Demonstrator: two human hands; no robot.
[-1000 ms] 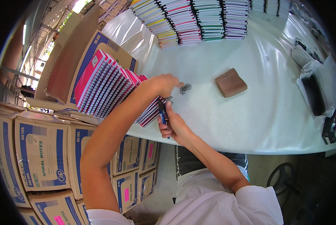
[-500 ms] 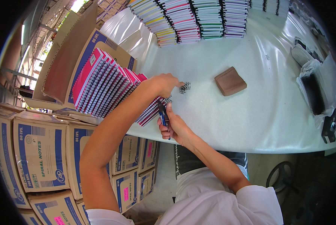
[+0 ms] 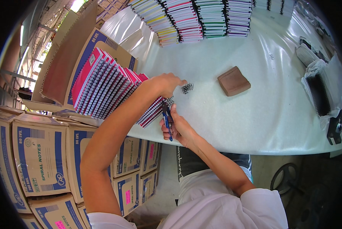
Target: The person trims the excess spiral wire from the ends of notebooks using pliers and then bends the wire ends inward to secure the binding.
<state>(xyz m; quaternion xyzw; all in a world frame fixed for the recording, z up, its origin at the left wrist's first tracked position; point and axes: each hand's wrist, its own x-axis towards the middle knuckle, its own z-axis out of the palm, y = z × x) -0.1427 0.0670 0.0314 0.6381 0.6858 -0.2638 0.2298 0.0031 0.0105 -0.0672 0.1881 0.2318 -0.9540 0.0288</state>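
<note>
A slanted row of pink-covered spiral notebooks [image 3: 108, 86] lies at the table's left, wire bindings facing up. My left hand [image 3: 168, 84] is closed over the row's near right end, its forearm crossing above the notebooks. Some of its fingers are hidden, while one fingertip points right. Just below, my right hand [image 3: 178, 128] grips blue-handled pliers [image 3: 168, 122], their dark jaws up against the wire at the end of the row. Short black wire pieces [image 3: 187, 88] lie on the table beside my left fingertips.
A brown block [image 3: 234, 81] sits right of the wire pieces. Tall stacks of bound notebooks [image 3: 205, 21] stand at the far edge. An open carton [image 3: 102, 49] rises behind the row, with closed cartons [image 3: 41, 152] piled at lower left. Wrapped black coils [image 3: 318, 93] lie far right.
The pliers have turned slightly, showing more of their blue handles. Both hands stay in nearly the same place, and the whole view has shifted a little.
</note>
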